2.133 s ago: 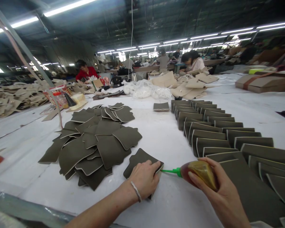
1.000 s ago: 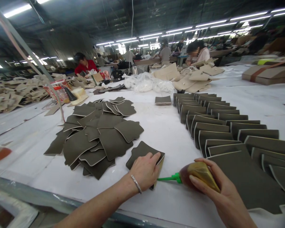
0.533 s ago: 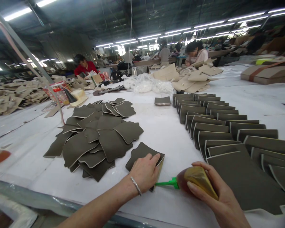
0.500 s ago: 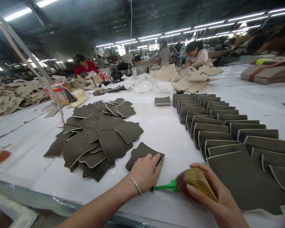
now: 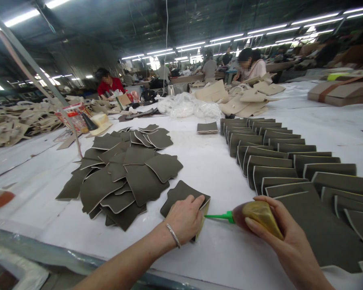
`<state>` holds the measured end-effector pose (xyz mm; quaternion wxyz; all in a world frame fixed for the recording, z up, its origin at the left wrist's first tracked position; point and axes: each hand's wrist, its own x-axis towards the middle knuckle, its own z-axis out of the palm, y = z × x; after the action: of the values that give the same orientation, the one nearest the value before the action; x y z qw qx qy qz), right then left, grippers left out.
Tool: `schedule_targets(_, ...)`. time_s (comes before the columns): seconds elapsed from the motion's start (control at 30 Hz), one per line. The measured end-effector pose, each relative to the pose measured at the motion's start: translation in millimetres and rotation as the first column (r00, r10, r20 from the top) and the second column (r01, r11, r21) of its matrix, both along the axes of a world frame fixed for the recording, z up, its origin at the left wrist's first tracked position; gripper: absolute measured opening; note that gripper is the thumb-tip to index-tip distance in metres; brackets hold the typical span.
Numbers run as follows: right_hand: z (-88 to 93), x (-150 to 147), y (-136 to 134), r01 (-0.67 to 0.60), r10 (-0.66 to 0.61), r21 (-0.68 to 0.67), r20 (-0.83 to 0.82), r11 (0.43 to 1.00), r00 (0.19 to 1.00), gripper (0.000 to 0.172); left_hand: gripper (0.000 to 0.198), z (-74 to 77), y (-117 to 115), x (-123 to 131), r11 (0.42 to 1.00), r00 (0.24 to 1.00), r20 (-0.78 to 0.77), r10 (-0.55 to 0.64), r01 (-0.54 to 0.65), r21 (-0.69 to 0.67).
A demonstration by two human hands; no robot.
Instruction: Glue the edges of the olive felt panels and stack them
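My left hand (image 5: 185, 219), with a silver bangle at the wrist, presses a dark olive leather-like piece (image 5: 178, 194) onto the white table, its fingers along the right edge. That edge shows a paler strip. Wrapped in my right hand (image 5: 290, 237) is a squeeze bottle (image 5: 255, 215) of amber-brown liquid, lying sideways. Its green nozzle (image 5: 220, 216) points left, with the tip at the piece's pale strip. Left of my hands lies a loose pile of similar dark pieces (image 5: 130, 171). To the right, more dark pieces (image 5: 272, 175) overlap in rows.
A small dark stack (image 5: 207, 127) sits at mid-table. Beyond are clear plastic wrap (image 5: 187, 106) and beige pieces (image 5: 245, 100). A slanted metal pole (image 5: 53, 86) stands at left. Strapped brown boards (image 5: 343, 92) lie far right. Several co-workers sit or stand farther back.
My right hand and the bottle have moved up and slightly right, so the nozzle tip has travelled up along the piece's pale edge. My left hand stays in place.
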<state>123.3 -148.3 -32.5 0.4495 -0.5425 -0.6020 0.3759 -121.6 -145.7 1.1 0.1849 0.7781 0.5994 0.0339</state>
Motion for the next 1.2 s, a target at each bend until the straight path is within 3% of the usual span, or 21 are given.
schedule_targets(0.2,6.9,-5.5,-4.9,-0.025,0.022,-0.054,-0.041,0.998,0.999,0.046,0.043,-0.1,-0.8,0.4,1.000,1.000,0.000,0.001,-0.001,-0.004)
schedule_targets(0.37,5.7,0.8,2.6,-0.003,0.002,0.026,0.032,1.000,0.999,0.051,0.043,0.5,-1.2,1.3,1.000,1.000,-0.004,-0.003,0.003,-0.007)
schedule_targets(0.53,1.8,-0.7,3.2,-0.121,0.121,-0.026,0.007,0.992,0.993,0.050,0.045,0.5,-0.4,1.4,1.000,1.000,0.004,-0.003,0.003,-0.014)
schedule_targets(0.77,2.0,0.4,25.6,0.106,-0.114,0.123,0.065,0.987,0.991,0.052,0.045,-2.2,1.9,0.5,1.000,1.000,0.026,-0.003,0.003,-0.026)
schedule_targets(0.9,-1.6,1.0,20.3,0.102,-0.111,0.112,0.073,0.988,0.991,0.053,0.044,-2.5,2.6,-0.7,1.000,0.999,0.039,-0.010,0.011,-0.030)
schedule_targets(1.07,-3.5,1.3,11.7,-0.019,0.019,-0.031,0.002,0.999,1.000,0.053,0.044,-2.4,2.8,-1.1,0.999,0.999,0.047,-0.002,0.004,-0.033)
schedule_targets(1.2,-0.8,-2.1,14.6,0.115,-0.115,-0.001,-0.009,0.993,0.993,0.057,0.045,-2.8,2.9,-1.4,0.999,0.997,0.079,0.011,-0.008,-0.033)
